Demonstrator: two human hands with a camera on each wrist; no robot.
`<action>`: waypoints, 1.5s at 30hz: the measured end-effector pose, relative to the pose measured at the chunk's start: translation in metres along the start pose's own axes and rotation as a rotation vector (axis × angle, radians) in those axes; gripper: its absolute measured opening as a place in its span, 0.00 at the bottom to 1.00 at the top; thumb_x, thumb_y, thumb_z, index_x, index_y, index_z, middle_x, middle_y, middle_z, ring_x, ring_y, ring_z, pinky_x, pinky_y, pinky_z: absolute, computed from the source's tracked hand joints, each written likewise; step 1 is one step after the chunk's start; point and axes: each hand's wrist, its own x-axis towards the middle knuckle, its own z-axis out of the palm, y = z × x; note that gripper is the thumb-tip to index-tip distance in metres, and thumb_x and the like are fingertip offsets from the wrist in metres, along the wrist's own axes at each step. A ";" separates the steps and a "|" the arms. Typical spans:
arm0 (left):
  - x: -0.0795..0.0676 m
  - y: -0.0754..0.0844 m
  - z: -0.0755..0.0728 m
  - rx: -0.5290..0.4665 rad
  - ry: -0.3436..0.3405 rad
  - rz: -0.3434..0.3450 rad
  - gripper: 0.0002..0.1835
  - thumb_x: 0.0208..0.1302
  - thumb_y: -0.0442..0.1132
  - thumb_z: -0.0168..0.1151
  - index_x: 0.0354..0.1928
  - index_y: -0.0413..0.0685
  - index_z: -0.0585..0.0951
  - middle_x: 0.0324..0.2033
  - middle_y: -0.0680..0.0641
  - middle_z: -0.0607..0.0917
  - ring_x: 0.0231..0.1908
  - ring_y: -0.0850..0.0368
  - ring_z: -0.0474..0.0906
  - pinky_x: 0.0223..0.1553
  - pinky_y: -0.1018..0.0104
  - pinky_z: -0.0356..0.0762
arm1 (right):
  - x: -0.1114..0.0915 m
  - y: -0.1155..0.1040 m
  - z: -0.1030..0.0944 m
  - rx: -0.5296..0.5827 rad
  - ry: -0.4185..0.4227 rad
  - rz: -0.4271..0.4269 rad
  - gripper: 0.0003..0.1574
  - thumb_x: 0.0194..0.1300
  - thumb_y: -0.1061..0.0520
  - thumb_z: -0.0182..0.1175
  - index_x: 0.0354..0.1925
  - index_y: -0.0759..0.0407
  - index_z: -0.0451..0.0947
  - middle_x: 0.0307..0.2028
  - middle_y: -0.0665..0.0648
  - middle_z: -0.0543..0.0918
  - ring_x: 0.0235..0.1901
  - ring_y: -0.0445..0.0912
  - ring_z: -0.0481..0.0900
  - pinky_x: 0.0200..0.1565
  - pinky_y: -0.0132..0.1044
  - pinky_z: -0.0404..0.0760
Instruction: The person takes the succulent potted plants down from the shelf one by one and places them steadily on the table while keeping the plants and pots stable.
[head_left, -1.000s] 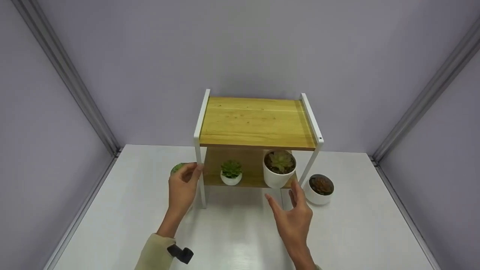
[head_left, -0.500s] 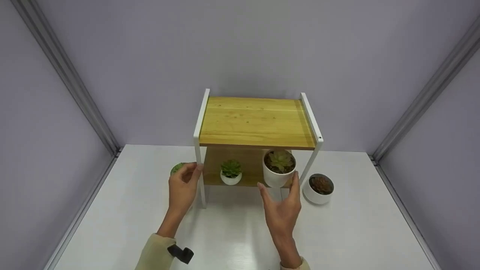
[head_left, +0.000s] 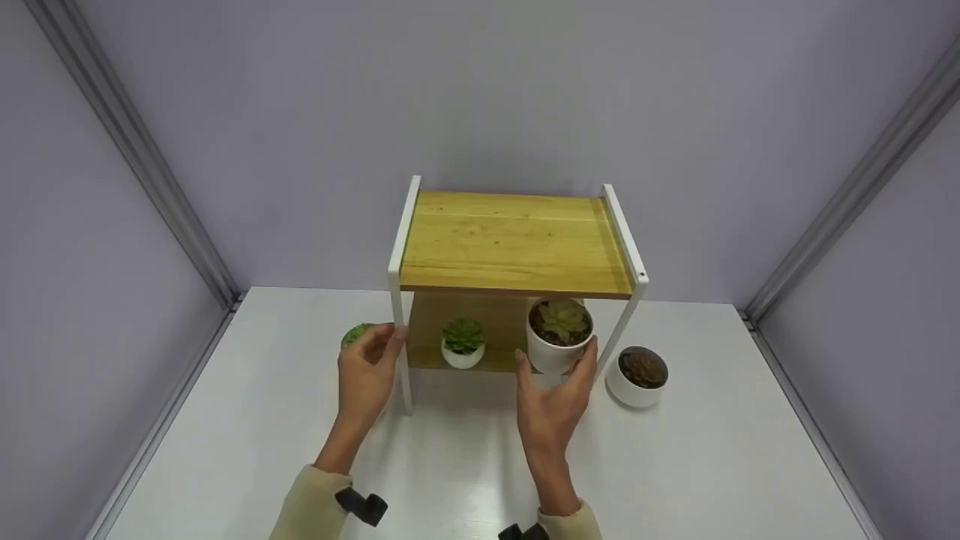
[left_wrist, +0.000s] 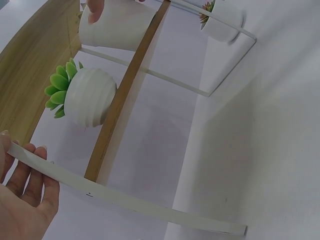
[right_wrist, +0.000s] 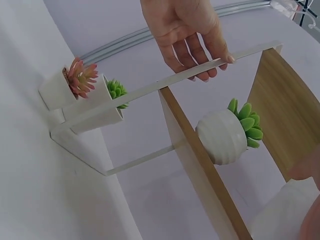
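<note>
A small two-tier shelf with wooden boards and white metal sides stands on a white surface. My left hand pinches its left front leg between thumb and fingers; the left wrist view shows fingers behind the bar. On the lower board stands a larger succulent in a white pot, at the right end. My right hand holds that pot low down, thumb on its left side and fingers on its right. Left of it, on the same board, sits a small green succulent in a ribbed white pot.
Right of the shelf, a reddish succulent in a white pot stands on the surface. Beyond the left leg are a pink succulent and a green one in a taller white pot. A grey wall rises behind.
My right hand has moved left and forward, from in front of the larger pot to around its base. My left hand stays on the leg. The pots have not visibly moved.
</note>
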 end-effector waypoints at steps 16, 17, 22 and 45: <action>0.001 -0.002 0.000 -0.031 -0.013 -0.009 0.17 0.74 0.50 0.66 0.52 0.46 0.87 0.47 0.40 0.90 0.49 0.56 0.87 0.54 0.75 0.81 | 0.006 -0.001 0.023 0.055 0.116 0.061 0.67 0.57 0.59 0.80 0.81 0.67 0.49 0.77 0.71 0.61 0.78 0.63 0.62 0.76 0.65 0.63; 0.002 -0.002 0.000 -0.030 -0.013 -0.011 0.17 0.74 0.51 0.66 0.52 0.46 0.87 0.47 0.41 0.90 0.50 0.56 0.87 0.55 0.73 0.82 | 0.007 0.000 0.023 0.057 0.124 0.061 0.67 0.57 0.59 0.80 0.81 0.67 0.49 0.77 0.71 0.61 0.78 0.63 0.62 0.76 0.65 0.63; 0.001 -0.003 0.001 -0.033 -0.013 -0.014 0.18 0.73 0.52 0.67 0.52 0.47 0.87 0.47 0.44 0.90 0.51 0.54 0.88 0.58 0.70 0.82 | 0.010 0.004 0.028 0.066 0.156 0.073 0.68 0.56 0.61 0.80 0.81 0.65 0.48 0.76 0.70 0.61 0.77 0.62 0.62 0.76 0.65 0.62; -0.002 -0.002 -0.002 -0.006 0.010 -0.036 0.18 0.74 0.53 0.66 0.53 0.46 0.87 0.47 0.46 0.91 0.52 0.54 0.87 0.54 0.77 0.80 | 0.013 0.008 0.046 0.121 0.221 0.180 0.68 0.56 0.59 0.77 0.82 0.62 0.46 0.74 0.70 0.60 0.74 0.61 0.65 0.73 0.63 0.67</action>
